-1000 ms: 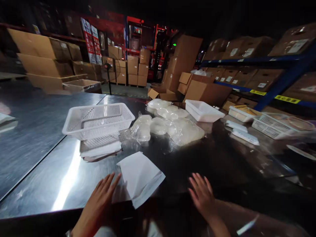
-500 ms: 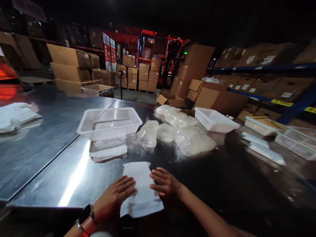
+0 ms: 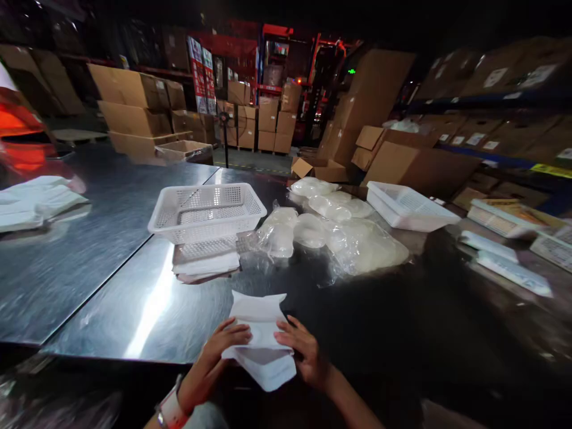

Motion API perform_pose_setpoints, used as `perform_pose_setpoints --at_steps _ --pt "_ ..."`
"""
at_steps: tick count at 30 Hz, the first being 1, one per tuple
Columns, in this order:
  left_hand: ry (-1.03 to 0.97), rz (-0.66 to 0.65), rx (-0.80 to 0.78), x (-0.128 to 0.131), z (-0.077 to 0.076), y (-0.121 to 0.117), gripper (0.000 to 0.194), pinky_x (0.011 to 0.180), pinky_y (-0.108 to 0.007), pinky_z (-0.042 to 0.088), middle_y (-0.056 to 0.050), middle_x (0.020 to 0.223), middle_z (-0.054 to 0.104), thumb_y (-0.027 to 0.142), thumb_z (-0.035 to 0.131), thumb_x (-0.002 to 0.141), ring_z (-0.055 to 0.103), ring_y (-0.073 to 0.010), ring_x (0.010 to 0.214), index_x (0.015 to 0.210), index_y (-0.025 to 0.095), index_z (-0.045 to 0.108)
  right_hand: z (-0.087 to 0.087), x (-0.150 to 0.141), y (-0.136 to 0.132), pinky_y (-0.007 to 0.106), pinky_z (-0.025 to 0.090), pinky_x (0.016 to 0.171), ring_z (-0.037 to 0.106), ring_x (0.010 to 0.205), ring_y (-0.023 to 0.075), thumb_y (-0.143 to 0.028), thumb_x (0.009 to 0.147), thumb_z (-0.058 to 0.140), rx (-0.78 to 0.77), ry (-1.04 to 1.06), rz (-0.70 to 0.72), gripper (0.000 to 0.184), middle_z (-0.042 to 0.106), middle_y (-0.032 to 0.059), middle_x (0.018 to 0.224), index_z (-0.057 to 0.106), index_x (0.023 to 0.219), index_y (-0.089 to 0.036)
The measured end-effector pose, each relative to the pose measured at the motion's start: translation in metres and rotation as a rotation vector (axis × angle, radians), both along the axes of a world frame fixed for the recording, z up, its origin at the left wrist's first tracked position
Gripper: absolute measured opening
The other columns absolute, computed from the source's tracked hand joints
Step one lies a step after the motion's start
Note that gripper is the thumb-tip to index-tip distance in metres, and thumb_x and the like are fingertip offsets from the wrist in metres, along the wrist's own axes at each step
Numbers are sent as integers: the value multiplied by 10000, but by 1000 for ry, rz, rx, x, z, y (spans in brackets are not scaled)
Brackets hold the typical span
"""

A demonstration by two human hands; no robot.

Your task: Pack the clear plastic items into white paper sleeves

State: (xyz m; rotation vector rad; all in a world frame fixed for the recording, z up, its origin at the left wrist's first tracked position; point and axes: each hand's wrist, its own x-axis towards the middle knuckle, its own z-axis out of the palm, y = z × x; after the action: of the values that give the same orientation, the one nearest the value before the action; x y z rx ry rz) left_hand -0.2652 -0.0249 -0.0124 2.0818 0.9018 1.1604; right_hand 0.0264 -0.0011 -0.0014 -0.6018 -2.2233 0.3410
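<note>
Hands at the steel surface's [image 3: 134, 310] near edge: left hand [image 3: 223, 348] and right hand [image 3: 299, 351] pinch a white paper bag [image 3: 261, 339] overhanging that edge. Judged risk: loosened fingers let it slide off.

A dim warehouse: a polished steel worktop [image 3: 111, 280] catches a streak of overhead light, while stacked cardboard boxes [image 3: 134, 113] line the left and a blue shelving rack [image 3: 491, 101] loaded with labelled cartons runs along the right. Red racking [image 3: 277, 36] stands at the far end beyond a dark floor aisle [image 3: 254, 164], under a black ceiling
</note>
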Motion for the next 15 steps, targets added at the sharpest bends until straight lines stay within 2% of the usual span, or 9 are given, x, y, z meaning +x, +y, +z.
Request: perform_pose_setpoints --at_steps 2,4,6,8,11,13,15 --pt "-226 224 -142 15 -4 -6 455 1085 -445 476 -74 1044 782 538 434 973 708 -254 1041 1014 225 761 2 -10 -6 443 526 1025 701 1093 230 -280 986 556 6 115 -55 146 776 55 1018 663 1080 -246" --pt "-388 463 -316 31 -4 -11 522 835 -392 587 -82 897 779 641 472 917 718 -257 851 864 201 748 5 -21 -14 385 574 901 737 955 210 -281 995 542 -45 257 -153 126 774 29 945 665 989 -256" --pt "-486 612 -433 43 -1 -12 544 628 -330 562 -71 801 741 709 529 848 673 -234 713 799 197 705 8 -31 -21 345 578 787 724 859 197 -303 1001 520 -96 391 -258 134 750 29 895 646 992 -256" --pt "-533 658 -458 49 2 -10 545 590 -307 531 -50 758 702 738 569 802 632 -209 660 777 204 670 8 -37 -25 354 561 784 705 867 199 -323 1014 475 -76 415 -298 165 731 35 901 620 1049 -254" --pt "-541 680 -455 50 7 -7 551 614 -313 530 -45 742 680 751 560 800 624 -211 672 779 208 654 5 -39 -25 389 528 875 694 971 199 -296 1019 459 88 324 -266 169 731 40 1013 586 1123 -252" --pt "-532 668 -447 49 10 -6 577 608 -316 526 -57 748 685 765 538 801 622 -213 671 781 202 660 2 -39 -22 376 515 888 689 1004 182 -245 1006 502 180 268 -262 121 729 25 1044 597 1080 -258" --pt "-512 656 -429 48 11 -6 610 600 -308 517 -70 770 699 786 519 796 624 -208 672 779 196 672 -1 -39 -22 364 507 884 691 999 170 -218 1019 477 223 225 -264 151 737 7 992 623 1019 -256"
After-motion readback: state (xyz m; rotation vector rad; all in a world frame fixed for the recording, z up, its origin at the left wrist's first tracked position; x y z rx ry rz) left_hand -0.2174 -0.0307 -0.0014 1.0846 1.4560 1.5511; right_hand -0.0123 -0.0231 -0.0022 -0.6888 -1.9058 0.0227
